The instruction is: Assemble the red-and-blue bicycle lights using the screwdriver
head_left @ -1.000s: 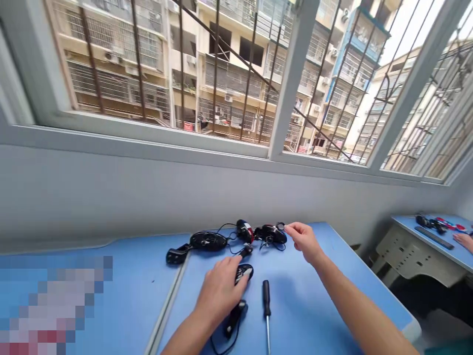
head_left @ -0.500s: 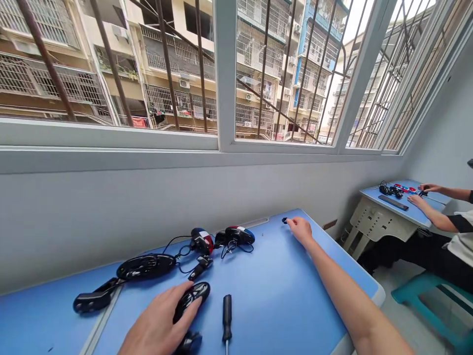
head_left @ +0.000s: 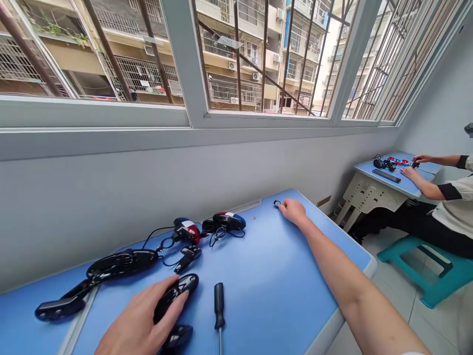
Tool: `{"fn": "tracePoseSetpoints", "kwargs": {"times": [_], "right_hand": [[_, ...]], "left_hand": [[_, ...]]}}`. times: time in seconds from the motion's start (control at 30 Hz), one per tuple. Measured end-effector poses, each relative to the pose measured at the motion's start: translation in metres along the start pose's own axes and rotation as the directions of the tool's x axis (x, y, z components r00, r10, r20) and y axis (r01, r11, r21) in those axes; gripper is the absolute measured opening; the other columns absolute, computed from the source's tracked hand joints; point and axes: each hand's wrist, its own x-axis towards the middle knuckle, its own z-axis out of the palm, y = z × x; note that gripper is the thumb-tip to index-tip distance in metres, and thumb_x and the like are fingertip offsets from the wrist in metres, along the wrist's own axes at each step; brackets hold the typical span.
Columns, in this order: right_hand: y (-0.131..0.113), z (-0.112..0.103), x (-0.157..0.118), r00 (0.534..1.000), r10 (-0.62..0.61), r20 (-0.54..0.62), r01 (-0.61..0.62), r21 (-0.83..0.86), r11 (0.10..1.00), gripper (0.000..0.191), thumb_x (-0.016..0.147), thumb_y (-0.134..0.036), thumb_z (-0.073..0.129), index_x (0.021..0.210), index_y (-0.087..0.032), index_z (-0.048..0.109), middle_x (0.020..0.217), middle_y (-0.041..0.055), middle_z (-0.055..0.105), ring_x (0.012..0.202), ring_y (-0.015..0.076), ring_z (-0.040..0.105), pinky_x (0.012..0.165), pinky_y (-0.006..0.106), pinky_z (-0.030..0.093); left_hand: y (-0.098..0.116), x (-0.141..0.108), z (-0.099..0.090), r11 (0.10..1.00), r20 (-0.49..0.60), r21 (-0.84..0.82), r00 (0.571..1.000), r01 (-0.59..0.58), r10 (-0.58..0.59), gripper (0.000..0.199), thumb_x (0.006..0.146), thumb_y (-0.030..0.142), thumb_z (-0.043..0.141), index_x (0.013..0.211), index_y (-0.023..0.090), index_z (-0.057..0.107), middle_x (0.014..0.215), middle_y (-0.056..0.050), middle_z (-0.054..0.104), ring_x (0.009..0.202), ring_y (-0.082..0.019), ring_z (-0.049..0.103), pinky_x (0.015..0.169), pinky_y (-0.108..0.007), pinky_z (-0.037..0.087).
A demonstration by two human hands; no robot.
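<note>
At the far left of the blue desk (head_left: pixel 281 266) lies a glossy black mouse part (head_left: pixel 59 307), joined to a long black mouse shell (head_left: pixel 121 263) that runs from near left to far right. Farther right, thin black cables tangle around a red, white and black mouse (head_left: pixel 187 231), with a small black piece (head_left: pixel 188 257) just nearer. At the near edge, the left hand (head_left: pixel 138 320) lies on a black mouse (head_left: pixel 177 291), whose long axis points to the far right; its fingers (head_left: pixel 162 305) wrap over it, slightly spread. A dark piece (head_left: pixel 177 337) beside it is cut off by the frame and hard to make out. To the right, a black-handled screwdriver (head_left: pixel 219 305) points its shaft toward the near edge, its tip out of view. Beyond it sits a blue, white and red mouse (head_left: pixel 229 221). The right hand (head_left: pixel 293 212) rests at the far right, its fingers (head_left: pixel 283 208) pressed together just beside a tiny black ring (head_left: pixel 277 203); whether they touch it, I cannot tell. Far right, a seated co-worker (head_left: pixel 447 207) works at a second desk (head_left: pixel 384 182).
</note>
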Motion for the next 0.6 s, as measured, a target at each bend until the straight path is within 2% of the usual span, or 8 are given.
{"fn": "tracePoseSetpoints", "kwargs": {"times": [0.1,0.27,0.37,0.5,0.6], "right_hand": [[0.003,-0.003,0.004,1.0,0.015,0.001,-0.015,0.065,0.998,0.027,0.094,-0.031,0.055,0.117,-0.019,0.057,0.121,0.0078,0.058,0.1,0.0201,0.061,0.085,0.04,0.053],[0.023,-0.014,0.016,0.999,0.046,0.006,-0.046,0.245,0.968,0.03,0.093,-0.032,0.056,0.118,-0.017,0.056,0.12,0.0077,0.058,0.1,0.0211,0.061,0.084,0.041,0.053],[0.03,-0.018,0.02,1.0,0.014,-0.019,-0.006,0.338,0.941,0.031,0.093,-0.031,0.056,0.119,-0.017,0.055,0.12,0.0082,0.058,0.1,0.0209,0.061,0.084,0.041,0.053],[0.019,-0.017,0.023,0.994,-0.082,-0.071,0.103,0.377,0.92,0.031,0.092,-0.031,0.057,0.12,-0.016,0.055,0.119,0.0081,0.058,0.1,0.0211,0.061,0.083,0.041,0.053],[0.002,-0.014,0.025,0.976,-0.185,-0.115,0.213,0.324,0.922,0.03,0.093,-0.031,0.056,0.119,-0.017,0.055,0.12,0.0081,0.058,0.1,0.0208,0.061,0.084,0.041,0.053]], "left_hand": [[-0.01,0.0,0.006,0.999,0.058,0.047,0.998,-0.003,0.0,0.053,0.08,0.058,0.041,0.111,0.022,0.065,0.117,-0.01,0.069,0.109,-0.034,0.062,0.091,-0.046,0.051],[-0.024,0.002,0.014,0.996,0.076,0.073,0.996,-0.046,0.041,0.048,0.085,0.054,0.039,0.113,0.024,0.062,0.117,-0.01,0.068,0.11,-0.034,0.061,0.093,-0.046,0.05],[-0.026,0.004,0.015,0.996,0.071,0.071,0.996,-0.053,0.048,0.047,0.085,0.053,0.04,0.115,0.023,0.061,0.118,-0.01,0.067,0.113,-0.034,0.059,0.093,-0.045,0.05],[-0.028,0.005,0.017,0.997,0.069,0.058,0.997,-0.046,0.042,0.047,0.086,0.053,0.039,0.116,0.024,0.061,0.119,-0.01,0.067,0.114,-0.033,0.059,0.093,-0.045,0.05],[-0.031,0.005,0.02,0.998,0.057,0.043,0.997,-0.045,0.042,0.048,0.085,0.054,0.041,0.115,0.023,0.062,0.119,-0.01,0.067,0.114,-0.034,0.059,0.094,-0.047,0.049]]}}
